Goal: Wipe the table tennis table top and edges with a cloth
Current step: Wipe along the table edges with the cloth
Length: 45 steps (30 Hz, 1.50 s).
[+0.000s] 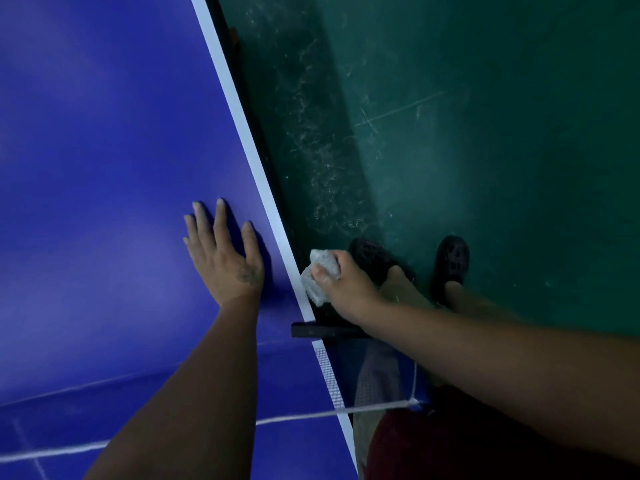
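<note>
Blue table (104, 150), crumpled white cloth (320, 275) against its white-lined edge.

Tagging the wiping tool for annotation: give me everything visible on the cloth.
The cloth is a white rag, crumpled into a wad, with a faint woven texture. The right hand grips it, thumb across its front, so part is hidden. It is held against the side edge of the table tennis table, beside the white border line, near the black net clamp.

The table (104, 133) is viewed closely from head height, steeply downward along its side edge. The floor (485, 133) is taken in on the right
</note>
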Each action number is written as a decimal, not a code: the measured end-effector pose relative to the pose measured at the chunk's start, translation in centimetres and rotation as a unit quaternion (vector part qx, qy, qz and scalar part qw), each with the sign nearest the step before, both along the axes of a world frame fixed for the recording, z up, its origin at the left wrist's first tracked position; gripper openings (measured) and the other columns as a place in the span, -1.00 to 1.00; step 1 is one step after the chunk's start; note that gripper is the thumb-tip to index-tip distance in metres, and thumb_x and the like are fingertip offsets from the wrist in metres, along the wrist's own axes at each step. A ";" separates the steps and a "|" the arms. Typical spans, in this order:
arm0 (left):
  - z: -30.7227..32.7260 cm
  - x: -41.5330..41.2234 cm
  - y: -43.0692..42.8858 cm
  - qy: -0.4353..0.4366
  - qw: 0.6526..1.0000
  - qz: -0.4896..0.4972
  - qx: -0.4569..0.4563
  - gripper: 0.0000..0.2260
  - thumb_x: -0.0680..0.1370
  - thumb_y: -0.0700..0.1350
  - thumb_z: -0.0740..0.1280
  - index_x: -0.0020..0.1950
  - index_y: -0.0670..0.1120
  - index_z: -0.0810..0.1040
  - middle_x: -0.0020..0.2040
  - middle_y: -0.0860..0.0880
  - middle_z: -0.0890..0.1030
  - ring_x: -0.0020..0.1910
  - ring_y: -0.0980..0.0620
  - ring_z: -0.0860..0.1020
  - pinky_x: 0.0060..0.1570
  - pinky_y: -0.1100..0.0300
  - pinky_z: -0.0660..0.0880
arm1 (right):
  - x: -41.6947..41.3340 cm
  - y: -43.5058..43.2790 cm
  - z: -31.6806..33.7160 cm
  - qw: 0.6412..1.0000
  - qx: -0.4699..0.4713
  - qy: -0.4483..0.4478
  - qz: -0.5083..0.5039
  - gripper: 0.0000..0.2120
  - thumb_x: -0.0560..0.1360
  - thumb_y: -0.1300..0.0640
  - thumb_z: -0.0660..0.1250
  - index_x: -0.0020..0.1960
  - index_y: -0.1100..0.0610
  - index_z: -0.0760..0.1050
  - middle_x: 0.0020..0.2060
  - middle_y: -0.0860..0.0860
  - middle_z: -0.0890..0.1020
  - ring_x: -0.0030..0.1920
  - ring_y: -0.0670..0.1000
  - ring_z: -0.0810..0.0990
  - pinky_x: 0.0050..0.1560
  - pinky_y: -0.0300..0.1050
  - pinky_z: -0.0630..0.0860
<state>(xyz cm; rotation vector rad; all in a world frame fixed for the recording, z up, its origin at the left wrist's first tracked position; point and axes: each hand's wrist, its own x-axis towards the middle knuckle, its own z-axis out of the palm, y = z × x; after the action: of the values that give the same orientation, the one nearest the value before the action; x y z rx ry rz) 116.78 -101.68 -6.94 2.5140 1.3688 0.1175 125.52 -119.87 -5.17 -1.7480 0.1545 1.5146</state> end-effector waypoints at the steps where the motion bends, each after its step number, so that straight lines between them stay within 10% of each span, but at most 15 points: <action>1: -0.4 -0.3 0.1 -0.002 1.000 0.004 0.009 -0.49 0.76 0.09 0.24 0.71 -0.01 0.34 0.76 -0.10 0.19 0.76 -0.17 0.10 0.73 -0.16 -0.01 | -0.6 0.4 -0.1 1.000 -0.001 0.005 -0.007 -0.60 0.74 -0.08 0.27 0.52 0.03 0.35 0.07 -0.18 0.54 -0.02 -0.23 0.52 -0.10 -0.28 0.40; 6: -1.7 -1.0 0.4 -0.007 0.998 0.053 0.037 -0.47 0.76 0.10 0.21 0.73 0.04 0.29 0.77 -0.07 0.18 0.77 -0.10 0.08 0.73 -0.17 -0.03 | -2.5 2.8 -0.4 1.000 0.008 0.015 -0.011 -0.44 0.74 -0.13 0.25 0.66 0.02 0.20 0.41 0.00 0.51 0.28 0.00 0.57 0.19 -0.16 0.54; 11: -2.1 -1.3 0.7 -0.010 0.997 0.049 0.051 -0.48 0.75 0.08 0.23 0.72 0.03 0.32 0.76 -0.07 0.20 0.76 -0.10 0.10 0.72 -0.20 0.03 | -3.2 5.2 -1.6 0.999 0.030 -0.024 -0.004 -0.34 0.77 -0.07 0.17 0.75 0.10 -0.02 0.67 0.07 0.18 0.62 0.04 0.27 0.61 -0.06 0.22; 19: -2.0 -1.5 0.6 -0.022 0.997 0.048 0.053 -0.51 0.75 0.00 0.22 0.70 0.01 0.37 0.75 -0.10 0.23 0.75 -0.15 0.14 0.71 -0.23 0.06 | 5.8 15.7 -3.6 0.990 0.030 -0.135 -0.039 -0.47 0.75 -0.11 0.21 0.50 0.29 0.36 0.38 0.25 0.53 0.34 0.23 0.56 0.40 0.15 0.50; 31: -1.8 -1.3 0.3 -0.027 0.997 0.050 0.059 -0.51 0.75 0.00 0.22 0.70 0.01 0.38 0.75 -0.09 0.23 0.75 -0.14 0.14 0.71 -0.22 0.05 | 0.7 8.8 -2.0 0.991 0.007 -0.084 0.103 -0.29 0.73 -0.27 0.13 0.70 0.13 0.06 0.62 0.13 0.28 0.53 0.17 0.41 0.48 0.06 0.36; 36: -2.2 -1.5 0.4 -0.020 0.997 0.045 0.059 -0.52 0.76 0.00 0.20 0.70 0.02 0.36 0.75 -0.10 0.23 0.75 -0.15 0.14 0.71 -0.21 0.04 | 9.7 17.7 -2.6 0.990 0.052 -0.130 0.035 -0.75 0.74 -0.17 0.23 0.10 0.01 0.42 0.02 -0.05 0.56 0.17 0.07 0.55 0.09 -0.15 0.41; 40: -2.0 -0.9 0.4 -0.028 0.997 0.065 0.041 -0.55 0.78 0.00 0.17 0.69 -0.01 0.39 0.74 -0.11 0.24 0.75 -0.17 0.14 0.71 -0.23 0.04 | 12.8 20.5 -3.3 0.990 0.078 -0.101 0.066 -0.33 0.69 -0.31 0.19 0.53 0.20 0.27 0.38 0.10 0.42 0.30 0.11 0.49 0.27 0.00 0.43; 45: -0.7 4.2 2.8 -0.074 0.989 0.126 0.005 -0.55 0.80 -0.02 0.10 0.68 -0.08 0.39 0.74 -0.13 0.24 0.75 -0.12 0.16 0.72 -0.16 0.04 | 6.9 13.4 -2.5 0.991 0.041 -0.062 0.112 -0.25 0.73 -0.21 0.21 0.73 0.13 0.00 0.64 0.14 0.26 0.56 0.17 0.38 0.54 0.08 0.33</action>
<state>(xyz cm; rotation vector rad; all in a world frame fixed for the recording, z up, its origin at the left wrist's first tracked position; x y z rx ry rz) 120.98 -98.88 -7.64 2.2772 1.6196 0.3551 132.45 -106.42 -7.70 -1.8348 -0.1713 1.5392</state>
